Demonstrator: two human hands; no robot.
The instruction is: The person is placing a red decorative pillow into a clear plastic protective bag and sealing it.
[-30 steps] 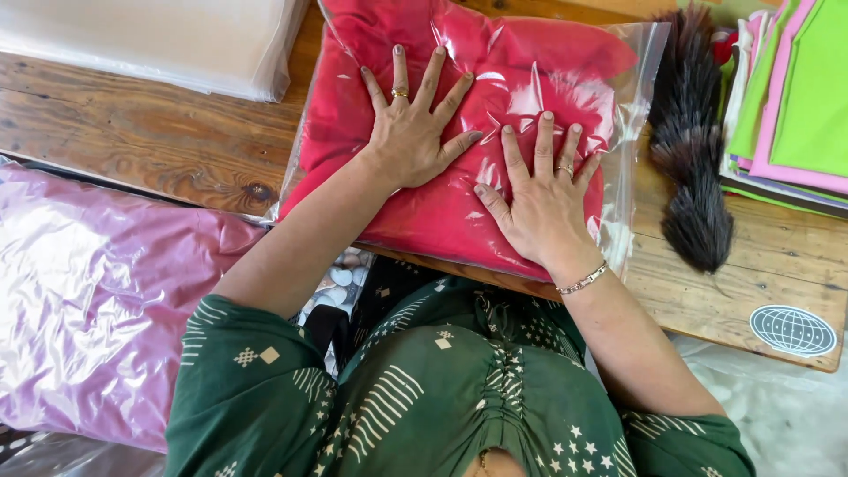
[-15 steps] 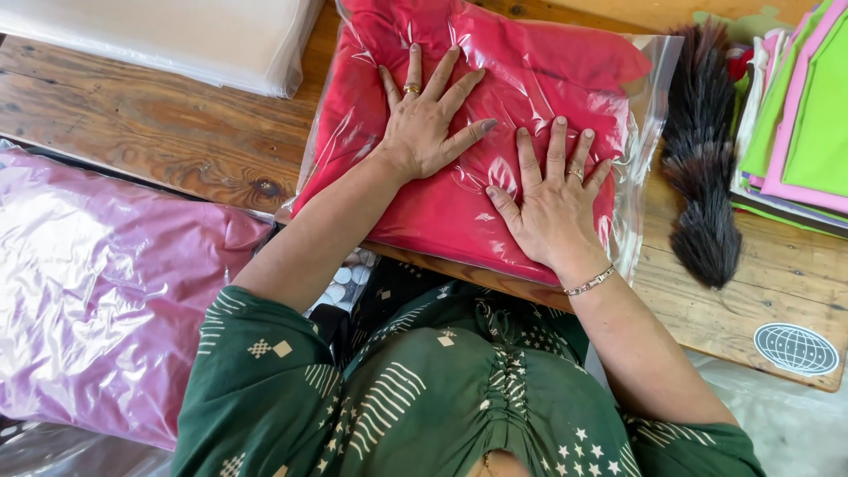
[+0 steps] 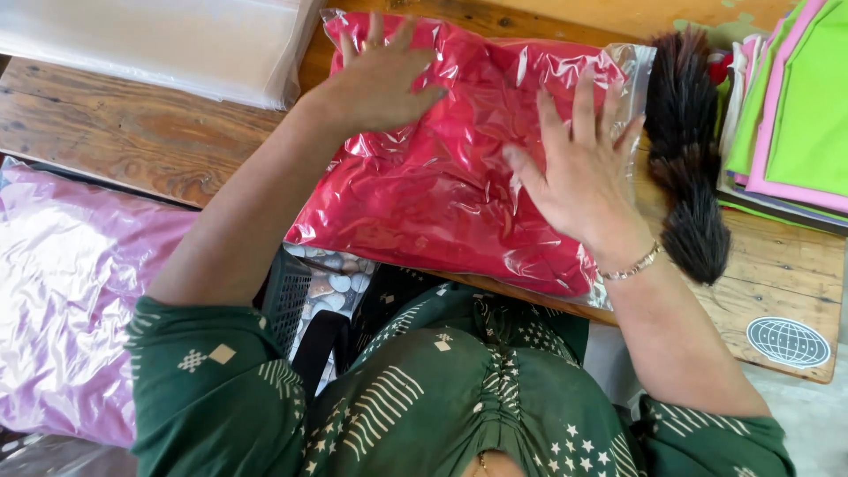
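Item one: a clear plastic bag holding folded red cloth [image 3: 450, 177], lying flat on a worn wooden table [image 3: 132, 141], its near edge hanging a little over the table's front. The bag sits at the centre of the view, crinkled and glossy. Left hand [image 3: 380, 75]: at 11 o'clock on the bag, palm down, fingers spread open and resting on the plastic near its far-left corner; a ring shows on one finger. Right hand [image 3: 579, 168]: at 3 o'clock on the bag, palm down, fingers splayed and laid flat on the plastic, gripping nothing; a thin bracelet [image 3: 632, 265] circles the wrist. Item two: a dark bristle brush [image 3: 685, 168], just beside the bag's right edge at 3 o'clock, bristles pointing toward the near edge of the table. Item three: a stack of folded cloth in green and pink [image 3: 791, 115], at 2 o'clock, just beyond the brush. Item four: a pile of pale translucent bags [image 3: 168, 44], at 10 o'clock on the table, well apart from the red bag. Item five: a pink packet in shiny plastic [image 3: 71, 291], at 8 o'clock, lower than the tabletop. Item six: a round globe-pattern sticker [image 3: 788, 342], at 4 o'clock on the table's near corner. The person wears a dark green patterned garment [image 3: 442, 397].
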